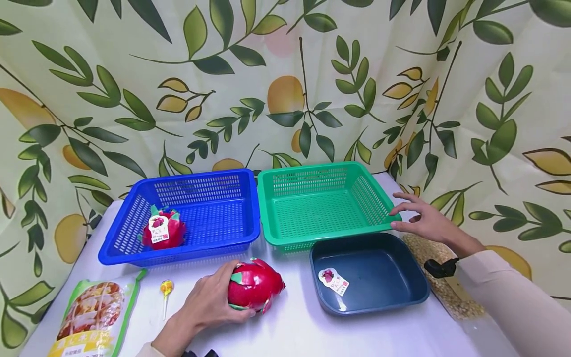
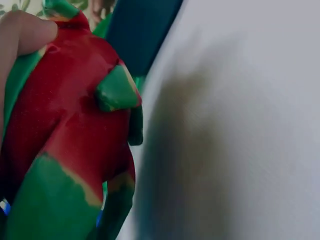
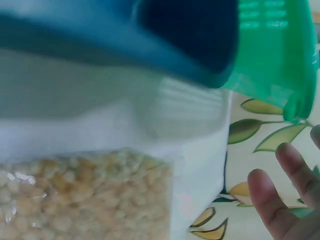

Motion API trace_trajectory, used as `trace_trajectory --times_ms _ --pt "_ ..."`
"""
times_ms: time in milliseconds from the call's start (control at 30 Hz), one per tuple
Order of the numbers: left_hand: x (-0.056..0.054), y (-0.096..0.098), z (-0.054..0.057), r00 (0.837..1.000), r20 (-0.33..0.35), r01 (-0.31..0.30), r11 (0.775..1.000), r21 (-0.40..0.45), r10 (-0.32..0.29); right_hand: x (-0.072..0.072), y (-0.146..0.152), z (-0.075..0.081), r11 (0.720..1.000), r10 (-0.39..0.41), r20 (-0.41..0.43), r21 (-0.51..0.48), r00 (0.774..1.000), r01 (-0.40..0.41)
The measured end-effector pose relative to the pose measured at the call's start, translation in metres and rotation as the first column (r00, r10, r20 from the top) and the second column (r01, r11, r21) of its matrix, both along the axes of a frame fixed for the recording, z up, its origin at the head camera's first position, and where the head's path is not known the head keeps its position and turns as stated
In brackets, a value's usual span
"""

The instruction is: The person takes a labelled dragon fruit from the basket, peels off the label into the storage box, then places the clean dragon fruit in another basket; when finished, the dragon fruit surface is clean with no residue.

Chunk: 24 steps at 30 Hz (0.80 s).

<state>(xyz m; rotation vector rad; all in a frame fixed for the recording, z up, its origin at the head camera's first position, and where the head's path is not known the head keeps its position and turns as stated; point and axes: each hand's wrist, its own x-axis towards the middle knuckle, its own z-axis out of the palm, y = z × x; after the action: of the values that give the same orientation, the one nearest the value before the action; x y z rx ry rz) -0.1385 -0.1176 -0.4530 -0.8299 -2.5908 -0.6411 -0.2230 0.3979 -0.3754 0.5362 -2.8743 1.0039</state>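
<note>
the left hand [image 1: 211, 297] curls its thumb and fingers round a glossy red dragon fruit with green-tipped scales [image 1: 257, 286], low over the white table [image 1: 292, 339]; whether the fruit rests there or is slightly raised, i cannot tell. the right hand [image 1: 421, 218] has its fingers spread, holding nothing, at the near right corner of a green slotted plastic basket [image 1: 308, 210]; contact with the rim is unclear.

around them, a blue slotted plastic basket [image 1: 218, 218] holds a second red dragon fruit [image 1: 178, 234] bearing a white printed card [image 1: 158, 231]. a similar loose white card [image 1: 333, 281] lies in a dark blue rectangular tray [image 1: 379, 272], apart from the held fruit.

the handling looks partway along: one fruit sits in a basket with its card, while the gripped one is outside every container, not yet placed.

farther out are a yellow lollipop [image 1: 167, 287], a green-edged food packet [image 1: 91, 317] and a clear bag of pale kernels [image 3: 85, 200].
</note>
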Motion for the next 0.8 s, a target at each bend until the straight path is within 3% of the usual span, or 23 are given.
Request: trace_trajectory --times_ms 100,167,367,600,800 --pt "0.003 0.001 0.005 0.996 -0.086 0.034 0.999 -0.004 -0.034 -0.004 0.005 -0.008 1.000 0.000 0.049 -0.010 0.999 0.001" --pt "0.007 0.002 0.013 0.992 -0.119 0.049 0.999 -0.005 -0.049 -0.006 0.007 -0.011 1.000 -0.001 0.070 -0.006 0.998 0.001" --pt "0.007 0.007 0.058 0.984 -0.142 0.111 0.994 -0.001 -0.110 -0.008 0.008 -0.015 1.000 0.018 0.083 -0.023 0.996 -0.016" --pt "-0.007 0.024 0.112 0.970 -0.176 0.162 0.986 -0.028 -0.165 -0.010 0.008 -0.015 1.000 0.018 0.078 0.007 0.997 -0.018" --pt "-0.023 0.043 0.149 0.973 -0.105 0.202 0.979 -0.036 -0.205 -0.010 0.007 -0.015 0.999 0.029 0.065 0.015 0.997 -0.030"
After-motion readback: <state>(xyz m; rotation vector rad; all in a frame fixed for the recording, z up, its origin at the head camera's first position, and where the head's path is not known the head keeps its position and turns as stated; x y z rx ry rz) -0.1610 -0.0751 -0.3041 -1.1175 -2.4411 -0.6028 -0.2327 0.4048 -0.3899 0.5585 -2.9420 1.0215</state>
